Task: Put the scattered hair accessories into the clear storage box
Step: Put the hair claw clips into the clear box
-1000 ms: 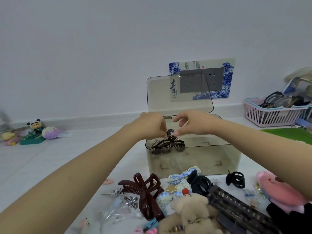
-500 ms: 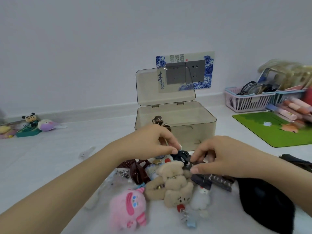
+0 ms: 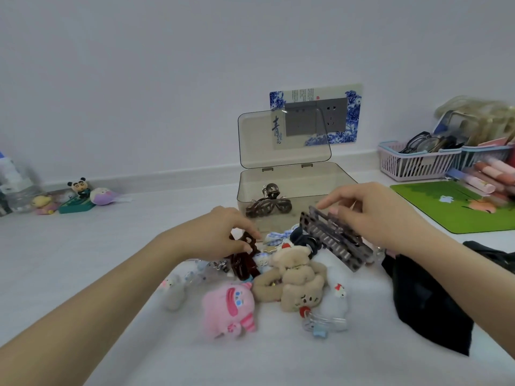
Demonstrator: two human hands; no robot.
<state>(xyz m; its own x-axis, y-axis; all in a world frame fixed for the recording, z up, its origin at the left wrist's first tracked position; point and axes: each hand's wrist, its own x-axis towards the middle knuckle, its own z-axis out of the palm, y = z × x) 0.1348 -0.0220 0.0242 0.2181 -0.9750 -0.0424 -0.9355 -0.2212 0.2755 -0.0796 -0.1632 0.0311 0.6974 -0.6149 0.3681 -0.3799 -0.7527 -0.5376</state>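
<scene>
The clear storage box [image 3: 341,178] stands open at the table's middle, lid upright, with a dark claw clip [image 3: 268,204] inside. In front of it lies a pile of accessories: a beige bear plush clip [image 3: 294,277], a pink plush [image 3: 227,309], a white plush [image 3: 334,302] and a blue gingham bow [image 3: 274,237]. My left hand [image 3: 223,234] grips a dark red claw clip [image 3: 242,260] at the pile's left. My right hand [image 3: 370,211] holds a long dark rectangular hair clip [image 3: 333,239], lifted off the pile and tilted, just in front of the box.
A black cloth [image 3: 429,299] lies at the right. A green mat [image 3: 457,204] and pink baskets [image 3: 412,162] with glasses and tubes sit at the back right. Small toys [image 3: 80,195] stand at the back left by the wall.
Both hands came back from the box to the pile. The right hand has lifted the long rectangular clip off the pile; the left hand has closed on the dark red claw clip.
</scene>
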